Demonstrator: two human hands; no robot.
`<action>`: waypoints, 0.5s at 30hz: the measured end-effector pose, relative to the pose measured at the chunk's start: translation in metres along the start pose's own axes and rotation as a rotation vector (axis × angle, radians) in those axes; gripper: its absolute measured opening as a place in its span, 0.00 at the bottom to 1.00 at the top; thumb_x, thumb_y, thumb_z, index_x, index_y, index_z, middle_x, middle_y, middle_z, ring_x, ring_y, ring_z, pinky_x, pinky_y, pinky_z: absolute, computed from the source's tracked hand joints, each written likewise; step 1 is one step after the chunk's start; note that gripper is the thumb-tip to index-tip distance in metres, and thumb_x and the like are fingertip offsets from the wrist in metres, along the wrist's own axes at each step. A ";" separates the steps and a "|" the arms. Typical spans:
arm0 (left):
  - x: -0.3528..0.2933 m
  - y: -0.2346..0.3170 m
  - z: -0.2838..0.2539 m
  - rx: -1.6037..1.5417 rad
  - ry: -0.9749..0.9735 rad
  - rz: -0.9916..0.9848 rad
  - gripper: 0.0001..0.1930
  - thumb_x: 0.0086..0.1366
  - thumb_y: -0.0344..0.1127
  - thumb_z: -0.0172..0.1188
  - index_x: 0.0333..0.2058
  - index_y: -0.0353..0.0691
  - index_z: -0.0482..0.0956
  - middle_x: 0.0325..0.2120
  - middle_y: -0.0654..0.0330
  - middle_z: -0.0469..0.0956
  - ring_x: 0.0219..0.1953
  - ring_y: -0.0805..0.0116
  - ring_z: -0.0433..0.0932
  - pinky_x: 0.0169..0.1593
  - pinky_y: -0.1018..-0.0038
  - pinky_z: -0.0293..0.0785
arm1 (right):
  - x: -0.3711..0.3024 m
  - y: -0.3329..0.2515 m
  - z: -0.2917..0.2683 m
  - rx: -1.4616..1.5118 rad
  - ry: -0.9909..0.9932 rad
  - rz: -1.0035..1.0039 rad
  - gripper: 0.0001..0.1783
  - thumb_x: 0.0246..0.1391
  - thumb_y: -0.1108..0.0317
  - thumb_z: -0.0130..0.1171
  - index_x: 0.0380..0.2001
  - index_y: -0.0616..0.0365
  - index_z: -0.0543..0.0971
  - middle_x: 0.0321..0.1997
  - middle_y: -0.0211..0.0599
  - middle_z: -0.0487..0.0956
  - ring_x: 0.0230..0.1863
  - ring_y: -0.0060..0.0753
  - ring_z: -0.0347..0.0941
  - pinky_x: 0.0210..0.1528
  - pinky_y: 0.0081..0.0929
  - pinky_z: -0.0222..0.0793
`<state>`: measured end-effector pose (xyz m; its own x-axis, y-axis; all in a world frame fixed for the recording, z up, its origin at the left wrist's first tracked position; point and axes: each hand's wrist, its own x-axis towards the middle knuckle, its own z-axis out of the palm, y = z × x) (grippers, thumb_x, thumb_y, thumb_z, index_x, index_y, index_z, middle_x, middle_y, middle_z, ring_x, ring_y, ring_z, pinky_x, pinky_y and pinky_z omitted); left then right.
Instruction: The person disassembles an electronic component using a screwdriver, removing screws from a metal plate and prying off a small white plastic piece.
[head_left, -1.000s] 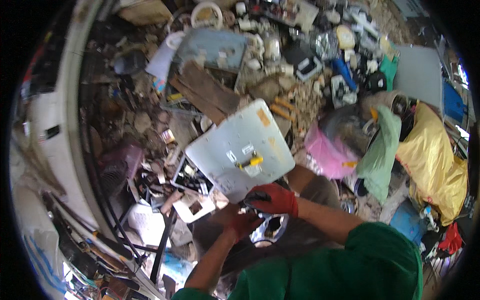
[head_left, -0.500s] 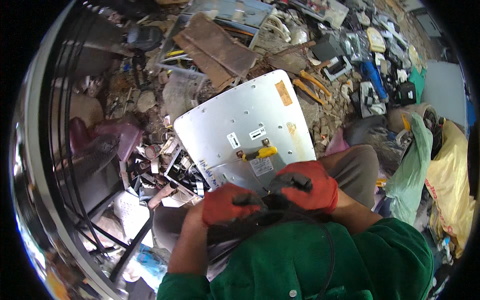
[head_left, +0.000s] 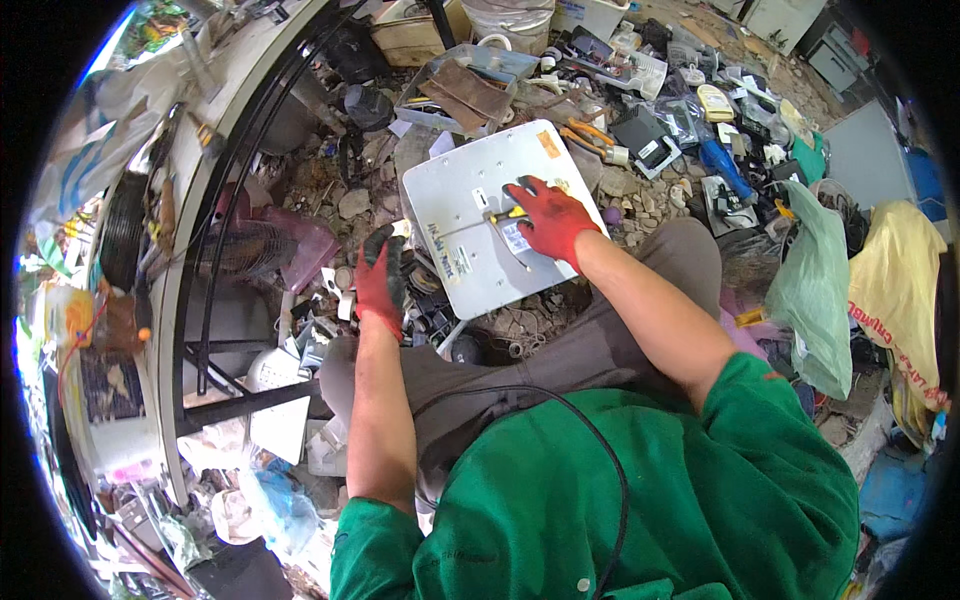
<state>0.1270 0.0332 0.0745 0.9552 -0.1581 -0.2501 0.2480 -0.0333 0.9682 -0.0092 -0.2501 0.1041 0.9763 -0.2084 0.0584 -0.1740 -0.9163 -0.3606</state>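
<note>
Grey-white square panel sits just above frame centre, corner pointing down toward the lap. Right hand, red glove, is on the panel's right half, over a yellow-handled tool; fingers at the handle, can't tell if they're clenched on it. Left hand, also red-gloved, is left of centre, off the panel's left edge, fingers pointing up; small pale piece at the fingertips, can't tell if gripped. Orange-handled pliers lie just beyond the panel's top corner, green bag at frame right
</note>
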 end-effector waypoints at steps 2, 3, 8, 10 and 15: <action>-0.012 -0.019 -0.005 0.413 0.066 -0.029 0.28 0.67 0.42 0.58 0.61 0.38 0.66 0.48 0.47 0.79 0.48 0.55 0.79 0.54 0.65 0.72 | 0.008 0.005 0.023 -0.118 -0.122 -0.006 0.27 0.54 0.61 0.57 0.59 0.44 0.72 0.61 0.44 0.69 0.60 0.51 0.69 0.60 0.37 0.69; -0.014 -0.037 -0.009 0.754 0.066 0.048 0.34 0.64 0.47 0.61 0.63 0.36 0.63 0.51 0.43 0.77 0.50 0.55 0.78 0.56 0.66 0.71 | 0.010 0.004 0.018 -0.122 -0.146 0.003 0.25 0.54 0.62 0.57 0.57 0.45 0.73 0.61 0.43 0.70 0.59 0.51 0.69 0.60 0.38 0.69; -0.012 -0.104 -0.051 -0.208 -0.510 -0.705 0.27 0.67 0.51 0.57 0.57 0.39 0.70 0.47 0.46 0.78 0.45 0.49 0.80 0.46 0.57 0.77 | 0.019 -0.024 -0.013 -0.005 -0.079 -0.005 0.21 0.53 0.64 0.57 0.52 0.49 0.75 0.56 0.42 0.73 0.56 0.49 0.71 0.57 0.42 0.70; -0.061 -0.061 0.026 -0.216 -0.504 -0.827 0.19 0.70 0.48 0.55 0.49 0.39 0.74 0.34 0.49 0.80 0.33 0.54 0.81 0.35 0.59 0.79 | 0.002 0.026 -0.019 0.065 -0.002 0.099 0.20 0.53 0.62 0.58 0.50 0.51 0.76 0.50 0.45 0.77 0.52 0.50 0.74 0.53 0.41 0.71; -0.069 -0.061 -0.002 -0.183 -0.394 -0.543 0.12 0.68 0.37 0.58 0.46 0.37 0.75 0.33 0.50 0.80 0.30 0.57 0.81 0.29 0.64 0.80 | -0.014 0.012 -0.061 0.541 0.107 0.064 0.18 0.54 0.60 0.59 0.47 0.54 0.78 0.42 0.45 0.82 0.42 0.46 0.78 0.47 0.38 0.72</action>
<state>0.0464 0.0480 0.0329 0.5672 -0.5138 -0.6436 0.7303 -0.0476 0.6815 -0.0328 -0.2784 0.1556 0.9425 -0.3172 0.1051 -0.1139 -0.6006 -0.7914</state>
